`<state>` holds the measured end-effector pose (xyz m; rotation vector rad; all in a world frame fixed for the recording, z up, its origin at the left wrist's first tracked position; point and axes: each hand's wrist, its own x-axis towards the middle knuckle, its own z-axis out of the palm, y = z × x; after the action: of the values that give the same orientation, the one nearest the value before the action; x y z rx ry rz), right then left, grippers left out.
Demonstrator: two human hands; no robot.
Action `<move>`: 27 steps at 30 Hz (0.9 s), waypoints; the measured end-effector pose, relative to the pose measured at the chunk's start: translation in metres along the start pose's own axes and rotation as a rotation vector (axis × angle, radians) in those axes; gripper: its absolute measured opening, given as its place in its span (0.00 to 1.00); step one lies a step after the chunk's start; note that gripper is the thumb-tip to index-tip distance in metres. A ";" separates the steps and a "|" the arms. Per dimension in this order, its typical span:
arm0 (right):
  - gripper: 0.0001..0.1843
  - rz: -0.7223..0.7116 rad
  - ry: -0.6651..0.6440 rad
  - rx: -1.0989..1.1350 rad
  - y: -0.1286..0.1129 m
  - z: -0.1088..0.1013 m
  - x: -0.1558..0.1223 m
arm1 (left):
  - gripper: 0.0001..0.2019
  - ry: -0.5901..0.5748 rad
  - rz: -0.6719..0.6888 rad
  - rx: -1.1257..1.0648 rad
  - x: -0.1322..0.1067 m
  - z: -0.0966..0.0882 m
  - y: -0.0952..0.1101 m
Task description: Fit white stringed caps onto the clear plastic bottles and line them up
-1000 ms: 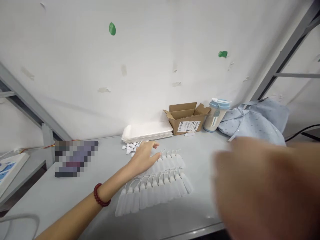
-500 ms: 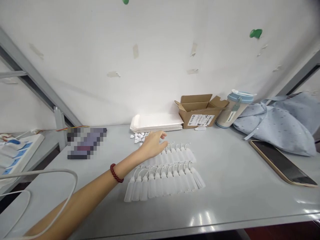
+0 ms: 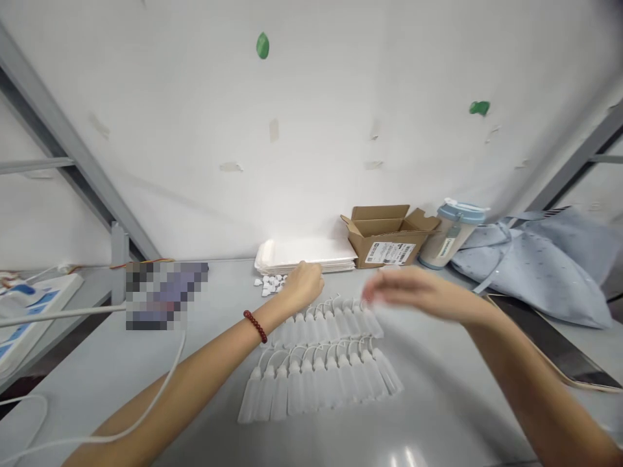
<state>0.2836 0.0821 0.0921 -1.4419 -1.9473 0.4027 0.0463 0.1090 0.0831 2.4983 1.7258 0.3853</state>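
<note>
- Btls, front row [image 3: 321, 383]: clear-ish white, laid side by side nr middle of bench [image 3: 423, 415], necks toward back edge.
- Phone [image 3: 555, 347]: lies toward bench's R end, screen up, R forearm in front of part of it.
- Btls, back row [image 3: 331, 324]: same sort, just beyond front row, thin tubes curving off necks.
- R hand [image 3: 413, 292]: blurred, open, fingers out long, not closed round anything; tips nr R end of back row.
- L hand [image 3: 304, 284]: curled nearly closed over back row; can't tell if it holds sth.
- White caps [image 3: 272, 283]: loose pile just L of L hand.
- Bench's back edge, L to R: white stack [image 3: 316, 259], open cardboard box [image 3: 365, 245], lidded tumbler [image 3: 450, 243], blue cloth bag [image 3: 540, 272].
</note>
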 end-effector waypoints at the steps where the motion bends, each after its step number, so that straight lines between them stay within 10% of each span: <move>1: 0.10 0.033 0.048 -0.096 0.007 -0.001 0.008 | 0.11 0.011 -0.001 0.019 0.001 0.002 0.001; 5: 0.16 0.103 0.188 -0.395 0.036 0.004 0.026 | 0.11 0.025 0.017 0.050 0.006 0.011 0.001; 13: 0.22 0.034 0.038 -0.641 0.062 0.020 0.016 | 0.12 0.026 0.040 -0.013 0.008 0.014 -0.001; 27: 0.21 -0.046 0.078 -0.654 0.060 0.036 0.012 | 0.09 0.389 -0.029 -0.369 -0.063 -0.020 -0.038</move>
<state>0.3007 0.1186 0.0335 -1.7591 -2.1434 -0.3471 -0.0144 0.0633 0.0843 2.2321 1.6123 1.1360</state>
